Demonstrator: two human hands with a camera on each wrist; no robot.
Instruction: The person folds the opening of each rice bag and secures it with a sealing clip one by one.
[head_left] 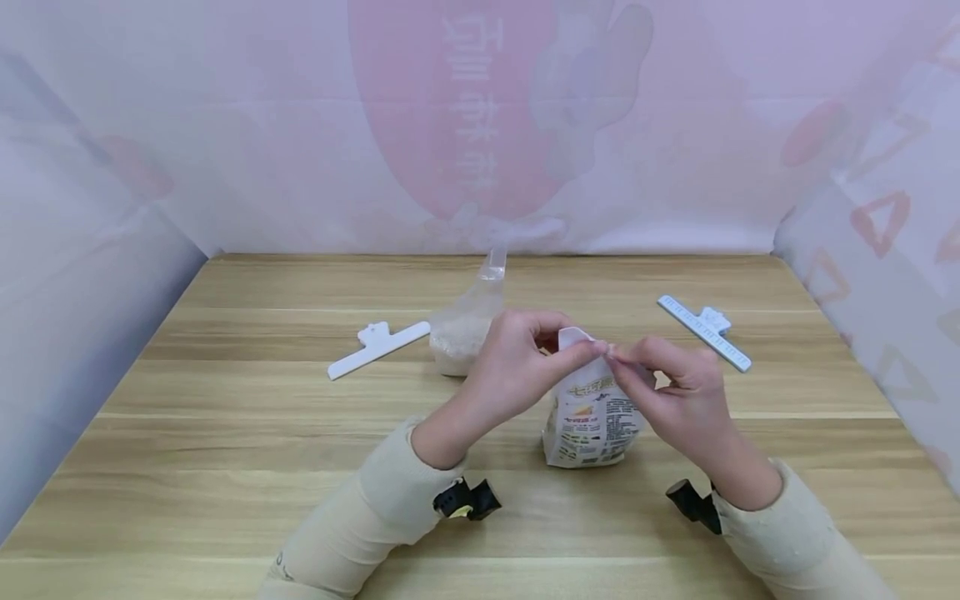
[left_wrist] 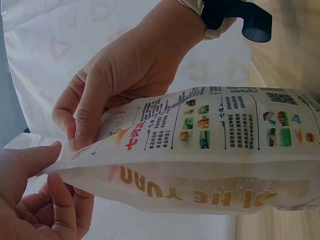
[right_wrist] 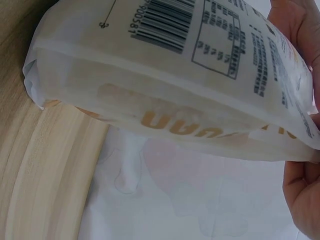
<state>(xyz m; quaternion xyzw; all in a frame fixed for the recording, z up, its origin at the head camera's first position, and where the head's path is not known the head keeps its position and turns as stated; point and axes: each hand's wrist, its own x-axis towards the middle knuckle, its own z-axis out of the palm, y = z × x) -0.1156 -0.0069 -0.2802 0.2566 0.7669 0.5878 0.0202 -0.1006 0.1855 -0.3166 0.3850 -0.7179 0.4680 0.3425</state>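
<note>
A white printed food bag [head_left: 592, 425] stands upright on the wooden table, in front of the person. Its sides look full, and its face carries lettering and small colour pictures. My left hand [head_left: 517, 358] pinches the top edge on the left side. At the right end of that edge my right hand [head_left: 678, 392] pinches with thumb and forefinger, so both sets of fingertips nearly meet. In the left wrist view the bag [left_wrist: 200, 135] narrows to a flattened top between the fingers. A barcode shows on the bag [right_wrist: 165, 100] in the right wrist view.
Behind my left hand stands a clear plastic bag [head_left: 457, 333] of pale contents, its top twisted upward. A white sealing clip [head_left: 378, 348] lies to its left, and a pale blue sealing clip [head_left: 705, 333] lies at the right. White printed sheeting [head_left: 285, 167] encloses the table.
</note>
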